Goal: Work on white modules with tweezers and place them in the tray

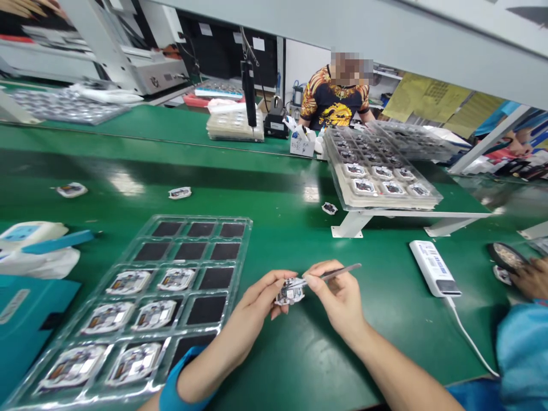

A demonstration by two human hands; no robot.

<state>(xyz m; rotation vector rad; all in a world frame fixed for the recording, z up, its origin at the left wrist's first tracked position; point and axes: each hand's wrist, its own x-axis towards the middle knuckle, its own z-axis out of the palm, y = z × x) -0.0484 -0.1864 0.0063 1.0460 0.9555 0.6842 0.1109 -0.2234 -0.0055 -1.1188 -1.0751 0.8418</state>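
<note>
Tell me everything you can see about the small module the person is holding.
The small module is flat and irregular, mostly white with shiny metallic patches. It is pinched, tilted, in the fingers of the left hand, above the green mat, and the tip of the metal tweezers in the right hand touches it.

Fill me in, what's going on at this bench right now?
The person's left hand pinches a small electronic module while their right hand holds metal tweezers against it, above the green workbench. To the left lies a clear plastic tray, with six similar modules in its lower pockets. Across the bench, a co-worker in a patterned shirt sits behind a stacked set of trays, and another person's hand shows at the right.
</note>
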